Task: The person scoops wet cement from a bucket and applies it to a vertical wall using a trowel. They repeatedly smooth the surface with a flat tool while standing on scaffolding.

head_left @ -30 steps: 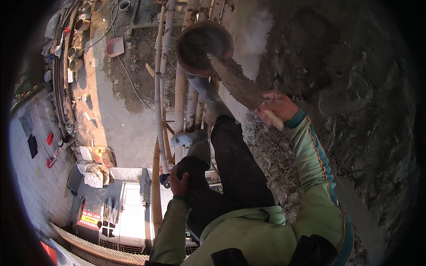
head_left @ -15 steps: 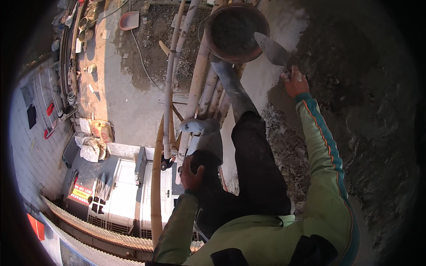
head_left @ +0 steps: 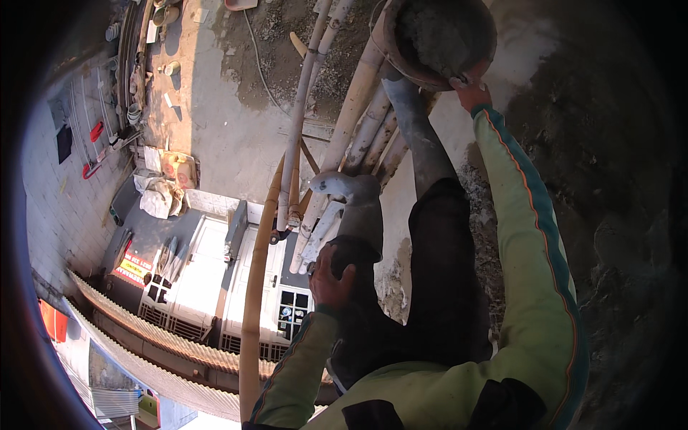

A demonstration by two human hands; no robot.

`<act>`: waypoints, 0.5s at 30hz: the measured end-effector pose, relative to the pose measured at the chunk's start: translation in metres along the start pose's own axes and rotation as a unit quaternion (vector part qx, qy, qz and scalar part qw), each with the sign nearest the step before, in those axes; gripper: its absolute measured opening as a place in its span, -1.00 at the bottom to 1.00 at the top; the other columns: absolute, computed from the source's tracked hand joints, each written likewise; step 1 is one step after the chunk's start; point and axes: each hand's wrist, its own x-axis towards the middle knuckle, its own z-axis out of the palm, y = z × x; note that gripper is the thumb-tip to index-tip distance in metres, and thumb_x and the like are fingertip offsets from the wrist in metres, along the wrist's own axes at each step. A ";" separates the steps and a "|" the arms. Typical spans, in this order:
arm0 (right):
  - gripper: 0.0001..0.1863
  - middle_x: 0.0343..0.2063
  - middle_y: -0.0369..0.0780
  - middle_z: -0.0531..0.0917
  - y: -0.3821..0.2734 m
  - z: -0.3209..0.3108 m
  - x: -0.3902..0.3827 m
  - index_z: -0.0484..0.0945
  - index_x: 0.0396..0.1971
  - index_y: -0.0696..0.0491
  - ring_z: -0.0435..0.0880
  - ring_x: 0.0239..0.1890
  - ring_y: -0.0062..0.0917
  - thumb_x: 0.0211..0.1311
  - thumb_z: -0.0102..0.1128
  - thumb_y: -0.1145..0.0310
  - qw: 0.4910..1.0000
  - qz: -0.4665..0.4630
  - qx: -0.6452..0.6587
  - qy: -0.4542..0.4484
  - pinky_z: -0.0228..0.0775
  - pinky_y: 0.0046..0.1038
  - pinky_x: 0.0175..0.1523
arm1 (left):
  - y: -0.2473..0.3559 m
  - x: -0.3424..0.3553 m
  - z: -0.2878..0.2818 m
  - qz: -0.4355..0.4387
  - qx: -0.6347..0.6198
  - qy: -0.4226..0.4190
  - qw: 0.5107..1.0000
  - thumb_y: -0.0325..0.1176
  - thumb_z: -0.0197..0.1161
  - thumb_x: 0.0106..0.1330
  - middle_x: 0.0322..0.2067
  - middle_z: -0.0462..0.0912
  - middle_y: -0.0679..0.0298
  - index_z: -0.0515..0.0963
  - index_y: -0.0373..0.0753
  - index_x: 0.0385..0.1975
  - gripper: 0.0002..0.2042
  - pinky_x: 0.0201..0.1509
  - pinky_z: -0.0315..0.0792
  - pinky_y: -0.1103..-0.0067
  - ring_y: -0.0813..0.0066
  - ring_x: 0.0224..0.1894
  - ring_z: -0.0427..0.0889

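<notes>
My right hand (head_left: 473, 94) is at the near rim of a round bucket (head_left: 391, 44) that holds grey wet mortar (head_left: 433, 32). Its fingers are closed on a trowel, whose blade I cannot make out against the mortar. My left hand (head_left: 333, 281) lies on my bent left knee, fingers apart, holding nothing. Grey rubber boots are on my feet; the right boot (head_left: 423, 136) reaches up to the bucket, and the left boot (head_left: 358, 208) rests by the bamboo poles (head_left: 355, 115).
Dark wet mortar or plaster (head_left: 580, 165) covers the wall surface at right. An upright bamboo pole (head_left: 259, 287) stands left of my left arm. Far below are white doors (head_left: 251, 276), a corrugated roof edge (head_left: 165, 322), sacks (head_left: 161, 193) and a concrete yard (head_left: 236, 150).
My right hand has moved up with the trowel, from beside the bucket to its rim, and the blade has dropped from sight. The view has shifted; my left hand stays on the knee.
</notes>
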 end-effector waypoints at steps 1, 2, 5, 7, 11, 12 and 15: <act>-0.41 0.27 -0.17 0.39 -0.028 -0.007 -0.015 0.33 0.24 0.01 0.45 0.21 -0.23 0.31 -0.02 0.00 1.000 -0.017 -0.018 -0.011 0.30 -0.18 0.25 | -0.005 -0.005 0.000 -0.012 0.006 0.008 1.000 -0.17 0.35 0.11 0.20 0.43 -0.01 0.39 -0.26 0.15 -0.40 0.27 0.30 0.26 0.01 0.25 0.40; -0.36 0.19 -0.15 0.47 -0.038 -0.019 -0.023 0.37 0.21 0.03 0.49 0.17 -0.19 0.25 0.02 -0.09 0.997 0.035 0.064 0.034 0.33 -0.21 0.23 | -0.006 -0.004 0.000 -0.009 -0.002 0.008 1.000 -0.18 0.34 0.10 0.18 0.44 -0.02 0.40 -0.27 0.15 -0.41 0.27 0.31 0.26 0.01 0.24 0.40; -0.30 0.20 -0.18 0.44 -0.079 -0.064 -0.069 0.40 0.20 0.02 0.44 0.22 -0.35 0.27 -0.01 -0.23 0.996 0.018 0.074 0.054 0.13 -0.18 0.35 | -0.013 -0.006 -0.005 0.018 0.008 0.016 1.000 -0.22 0.34 0.10 0.12 0.49 -0.02 0.42 -0.27 0.12 -0.44 0.25 0.32 0.27 0.02 0.19 0.45; -0.48 -0.04 -0.19 0.57 -0.109 -0.095 -0.126 0.51 0.05 0.06 0.55 0.01 -0.35 0.33 0.06 -0.06 0.976 -0.009 0.118 0.183 0.29 -0.24 0.19 | -0.008 -0.008 -0.014 0.048 -0.026 0.019 0.998 -0.27 0.33 0.09 0.01 0.54 -0.01 0.44 -0.29 0.08 -0.48 0.20 0.34 0.27 0.03 0.09 0.50; -0.63 -0.55 -0.25 0.57 -0.128 -0.224 -0.254 0.56 -0.12 0.14 0.57 -0.49 -0.56 0.30 0.17 0.12 0.840 0.026 0.532 -0.108 0.46 -0.49 -0.28 | -0.015 -0.015 -0.019 0.063 -0.025 0.038 0.997 -0.29 0.34 0.08 -0.01 0.55 -0.01 0.44 -0.31 0.07 -0.48 0.17 0.37 0.29 0.06 0.06 0.53; -0.57 -0.59 -0.25 0.55 -0.122 -0.258 -0.285 0.55 -0.06 0.20 0.56 -0.52 -0.57 0.27 0.20 0.13 0.775 0.031 0.607 -0.176 0.47 -0.52 -0.32 | -0.021 -0.015 -0.018 0.075 -0.006 0.043 0.996 -0.29 0.33 0.08 -0.02 0.55 -0.01 0.45 -0.31 0.06 -0.49 0.17 0.37 0.29 0.06 0.06 0.53; -0.73 -0.59 -0.25 0.54 -0.058 -0.301 -0.343 0.53 -0.26 0.21 0.48 -0.64 -0.60 0.31 0.11 0.27 0.656 0.033 0.710 -0.255 0.37 -0.54 -0.53 | -0.013 -0.013 -0.022 0.084 -0.001 0.035 0.996 -0.29 0.33 0.08 -0.02 0.56 -0.01 0.45 -0.32 0.06 -0.49 0.17 0.38 0.30 0.07 0.07 0.53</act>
